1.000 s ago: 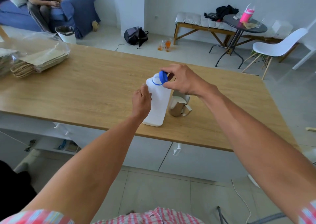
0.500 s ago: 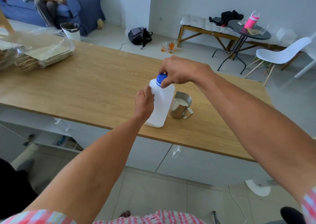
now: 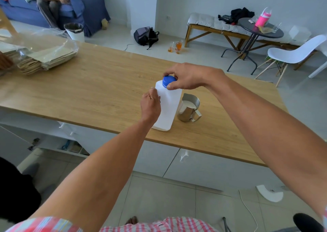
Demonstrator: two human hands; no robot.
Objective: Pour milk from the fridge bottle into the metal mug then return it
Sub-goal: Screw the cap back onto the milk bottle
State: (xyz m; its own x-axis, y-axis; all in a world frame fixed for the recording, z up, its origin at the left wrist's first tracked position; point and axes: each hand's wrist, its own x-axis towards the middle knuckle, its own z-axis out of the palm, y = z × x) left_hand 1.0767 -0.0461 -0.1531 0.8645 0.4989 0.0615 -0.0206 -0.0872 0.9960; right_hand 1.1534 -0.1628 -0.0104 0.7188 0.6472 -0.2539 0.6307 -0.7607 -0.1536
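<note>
Since earlier, right hand fingers seated blue cap onto left-gripped milk bottle; metal mug filled, fridge return outstanding.

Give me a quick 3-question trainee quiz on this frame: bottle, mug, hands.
1. True or false: the metal mug already holds milk.
2. Which hand grips the blue cap? A) left hand B) right hand C) neither
3. Fill in: the milk bottle stands upright on the wooden ____, just left of the mug.

Key:
1. True; white liquid shows inside the mug.
2. B; the right hand pinches the cap on the bottle's neck, while the left hand steadies the bottle's side.
3. counter.
</note>
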